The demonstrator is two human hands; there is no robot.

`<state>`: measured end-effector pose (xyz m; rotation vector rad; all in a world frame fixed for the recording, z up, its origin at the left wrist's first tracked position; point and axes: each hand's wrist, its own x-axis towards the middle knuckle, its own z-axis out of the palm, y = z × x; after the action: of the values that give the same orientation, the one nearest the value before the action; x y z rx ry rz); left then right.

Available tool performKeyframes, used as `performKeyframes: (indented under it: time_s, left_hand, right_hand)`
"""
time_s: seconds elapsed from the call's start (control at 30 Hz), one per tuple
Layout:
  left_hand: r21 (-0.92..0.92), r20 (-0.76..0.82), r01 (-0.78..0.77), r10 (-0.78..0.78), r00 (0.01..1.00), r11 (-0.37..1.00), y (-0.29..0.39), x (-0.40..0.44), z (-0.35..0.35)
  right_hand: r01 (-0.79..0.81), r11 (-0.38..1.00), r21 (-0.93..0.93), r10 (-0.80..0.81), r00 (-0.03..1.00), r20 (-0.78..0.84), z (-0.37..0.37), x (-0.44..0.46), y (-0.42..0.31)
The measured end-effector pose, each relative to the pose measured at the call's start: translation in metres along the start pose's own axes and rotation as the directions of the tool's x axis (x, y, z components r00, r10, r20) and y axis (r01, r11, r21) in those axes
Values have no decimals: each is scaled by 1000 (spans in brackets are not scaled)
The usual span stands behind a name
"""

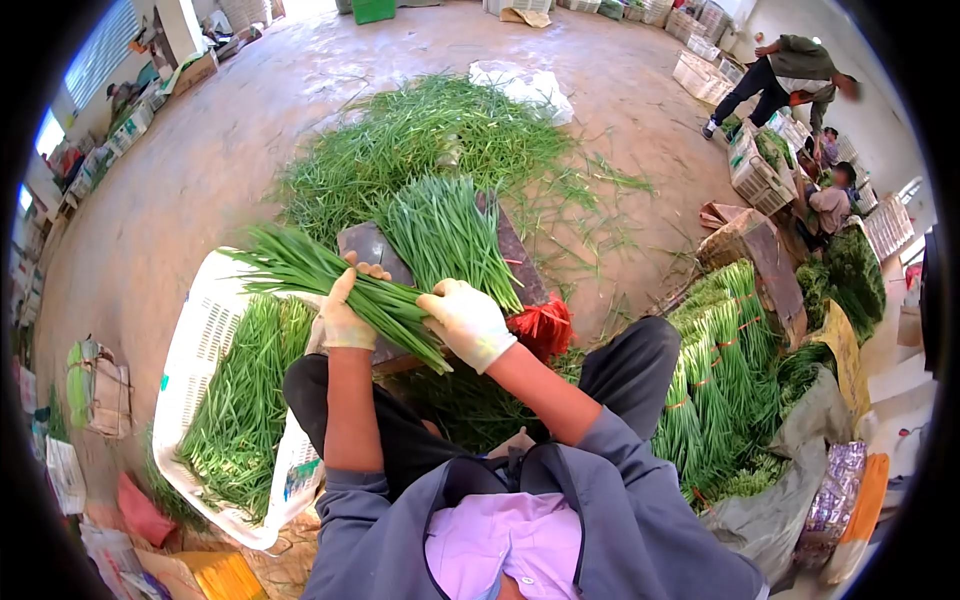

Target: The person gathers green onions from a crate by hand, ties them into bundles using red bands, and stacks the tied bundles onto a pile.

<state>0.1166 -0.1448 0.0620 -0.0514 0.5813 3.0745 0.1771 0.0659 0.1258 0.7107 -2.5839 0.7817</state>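
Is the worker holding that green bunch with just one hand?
No, the gloved left hand and the gloved right hand are both on the green bunch.

Looks like produce-packing shed, judging by bare floor [210, 170] strewn with cut greens [420, 145], rows of banded bundles [725, 365], white crate [174, 395] of greens, other crates [703, 78] along wall [868, 138], people [806, 60] bent or seated nearby.

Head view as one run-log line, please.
left hand: gripping green bunch | right hand: at same bunch | white crate: greens inside

The held leaves [300, 268] look smooth, the jacket [640, 505] matt cloth
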Motion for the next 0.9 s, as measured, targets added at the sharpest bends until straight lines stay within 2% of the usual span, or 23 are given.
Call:
performKeyframes:
  time_s: [0.07, 0.2, 0.23, 0.3, 0.33, 0.4, 0.43, 0.47, 0.53, 0.6, 0.63, 0.67, 0.73, 0.77, 0.8, 0.87, 0.9]
  left_hand:
    - [33, -19, 37, -37, 999, 999, -1, -3, 1]
    - [20, -63, 45, -44, 997, 999, 2, -4, 1]
    - [33, -102, 40, -37, 994, 999, 1, -3, 1]
    - [42, -147, 33, -27, 989, 999, 4, -1, 0]
    - [49, -193, 24, -14, 981, 999, 6, -1, 1]
    - [10, -196, 20, -18, 981, 1000, 13, 4, -5]
    - [-31, -199, 14, -20, 980, 999, 17, 5, -6]
    - [-31, -199, 13, -19, 980, 999, 20, 5, -7]
    - [17, -258, -46, 49, 965, 999, 26, 4, -3]
    - [-23, -265, -73, 65, 962, 997, 34, 5, -4]
    - [-12, -261, -114, 107, 959, 993, 36, 3, -3]
    - [-2, -252, -151, 145, 957, 989, 35, 4, -1]
    - [17, -233, -161, 160, 959, 987, 29, 2, 5]
    - [28, -224, -148, 151, 963, 989, 26, 1, 8]
    - [39, -214, -137, 142, 966, 990, 26, -1, 9]
    - [47, -202, -119, 126, 971, 992, 24, 3, 5]
    - [35, -209, -108, 112, 971, 994, 23, 4, 2]
  right_hand:
    - [80, 994, -75, -73, 994, 85, 12, 5, 7]
    - [100, 976, 191, -86, 993, -77, 10, -1, 20]
    - [97, 977, 191, -85, 994, -73, 7, -5, 23]
    - [-98, 846, 525, 104, 994, 19, 2, -11, 26]
    - [-100, 845, 525, 107, 994, 18, -4, -16, 28]
    - [-198, 681, 705, 133, 980, 147, -17, -25, 29]
    - [-175, 641, 747, 86, 984, 156, -25, -30, 25]
    - [-110, 669, 735, 20, 991, 130, -24, -40, 29]
    - [-274, 550, 789, 1, 945, 327, -25, -63, 36]
    - [-267, 774, 575, -71, 865, 497, -23, -79, 45]
    - [-281, 847, 451, -92, 758, 645, -19, -85, 53]
    - [-200, 951, 234, -56, 637, 769, -20, -92, 63]
    - [-197, 952, 232, 52, 857, 513, -16, -89, 54]
    - [-259, 882, 394, 106, 923, 370, -14, -85, 53]
    - [-310, 835, 455, 186, 937, 297, -21, -73, 39]
    - [-239, 858, 454, 238, 969, 61, -25, -55, 15]
    - [-260, 853, 452, 260, 964, 65, -30, -44, 4]
